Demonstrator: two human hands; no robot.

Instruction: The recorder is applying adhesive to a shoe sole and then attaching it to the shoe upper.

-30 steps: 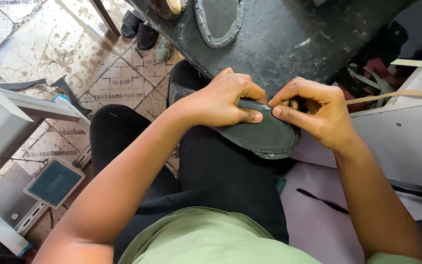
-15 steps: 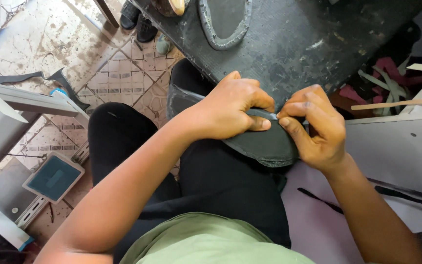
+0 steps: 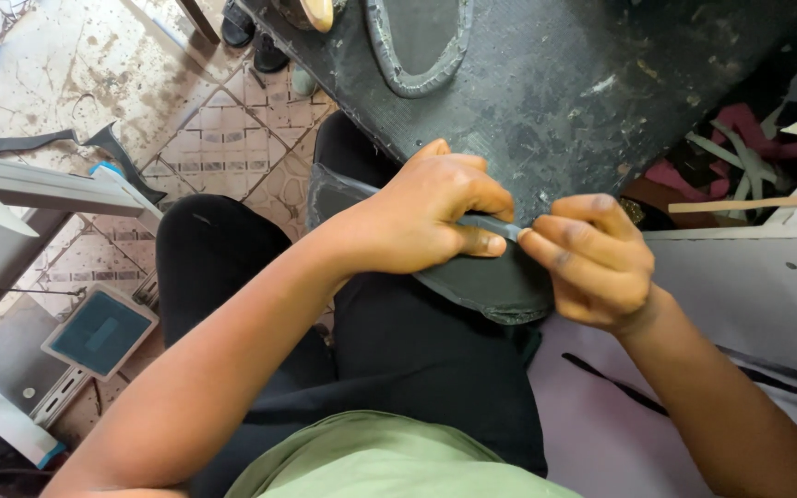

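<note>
Two hands meet mid-frame over a dark shoe sole (image 3: 495, 286) on the lap: left hand (image 3: 435, 221) clamps it, right hand (image 3: 592, 263) fingers pinch its edge strip (image 3: 491, 224); edging looks partway done, another sole (image 3: 417, 41) waiting on the counter (image 3: 583, 101)

Your left hand (image 3: 435, 217) presses down on a dark shoe sole (image 3: 495, 286) lying across your lap at the bench (image 3: 583, 92) edge. Your right hand (image 3: 597, 263) pinches a thin grey strip (image 3: 491, 224) at the sole's rim. A second sole (image 3: 417, 41) lies on the bench.
</note>
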